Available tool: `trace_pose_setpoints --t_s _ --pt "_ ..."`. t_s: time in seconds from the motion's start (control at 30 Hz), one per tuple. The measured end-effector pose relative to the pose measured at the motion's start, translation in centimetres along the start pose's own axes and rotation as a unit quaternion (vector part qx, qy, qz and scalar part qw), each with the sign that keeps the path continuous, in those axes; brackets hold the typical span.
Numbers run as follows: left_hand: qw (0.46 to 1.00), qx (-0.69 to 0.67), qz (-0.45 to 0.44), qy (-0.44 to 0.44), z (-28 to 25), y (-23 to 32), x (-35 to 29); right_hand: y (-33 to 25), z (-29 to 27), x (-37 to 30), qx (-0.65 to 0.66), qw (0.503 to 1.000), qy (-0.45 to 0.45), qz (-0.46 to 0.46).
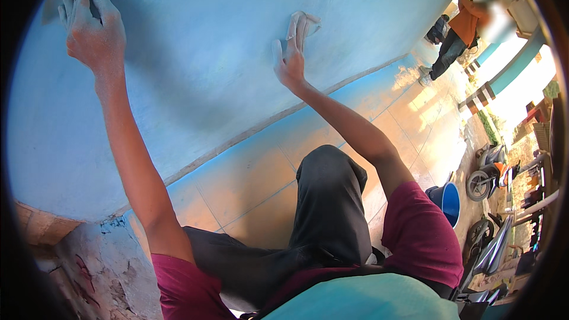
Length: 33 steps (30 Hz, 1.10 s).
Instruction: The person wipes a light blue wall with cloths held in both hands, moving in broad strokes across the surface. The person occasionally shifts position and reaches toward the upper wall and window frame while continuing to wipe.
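Observation:
My left hand [95, 32], coated in white dust, is raised high against the pale blue wall [201, 29]. Beside and under its fingers shows the edge of a thin grey-brown sheet [52, 7], which looks like sandpaper; the hand presses it to the wall. Lower and to the right, the fingers of my right hand [292, 53] are stretched out with the tips at the wall surface. They are dusty too, and I see nothing held in them. Its thumb stands apart from the fingers.
Below the wall runs a tiled floor [261, 207], where my bent knee [329, 172] rises. A blue bucket [446, 202] stands right of my right arm. Farther off, a person in an orange top [465, 24] is at the wall. Motorcycles [483, 181] are parked at the right.

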<state>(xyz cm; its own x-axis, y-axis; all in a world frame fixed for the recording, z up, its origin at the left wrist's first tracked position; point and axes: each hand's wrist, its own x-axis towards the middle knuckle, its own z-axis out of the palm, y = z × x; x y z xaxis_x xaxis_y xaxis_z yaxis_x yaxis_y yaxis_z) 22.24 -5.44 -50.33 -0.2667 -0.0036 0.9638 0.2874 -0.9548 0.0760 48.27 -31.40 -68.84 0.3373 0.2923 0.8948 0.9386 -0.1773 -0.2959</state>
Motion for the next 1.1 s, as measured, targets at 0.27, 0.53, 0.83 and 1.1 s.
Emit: trace_pose_setpoints --t_s 0.27,0.53,0.83,1.1 --pt "0.988 0.119 -0.022 -0.093 -1.7 2.5 0.4 0.8 -4.5 10.6 -0.048 0.993 0.088 0.070" --pt "0.999 0.007 -0.047 0.002 -0.8 3.6 1.5 1.3 -1.3 -0.5 -0.079 0.997 -0.009 -0.018" --pt "0.998 0.023 -0.043 -0.029 -1.3 2.9 1.1 1.0 -3.0 6.7 -0.056 0.994 0.087 0.042" --pt "1.000 -0.019 -0.009 0.010 -0.2 1.8 0.4 2.6 -4.3 4.6 -0.091 0.996 0.020 -0.001"
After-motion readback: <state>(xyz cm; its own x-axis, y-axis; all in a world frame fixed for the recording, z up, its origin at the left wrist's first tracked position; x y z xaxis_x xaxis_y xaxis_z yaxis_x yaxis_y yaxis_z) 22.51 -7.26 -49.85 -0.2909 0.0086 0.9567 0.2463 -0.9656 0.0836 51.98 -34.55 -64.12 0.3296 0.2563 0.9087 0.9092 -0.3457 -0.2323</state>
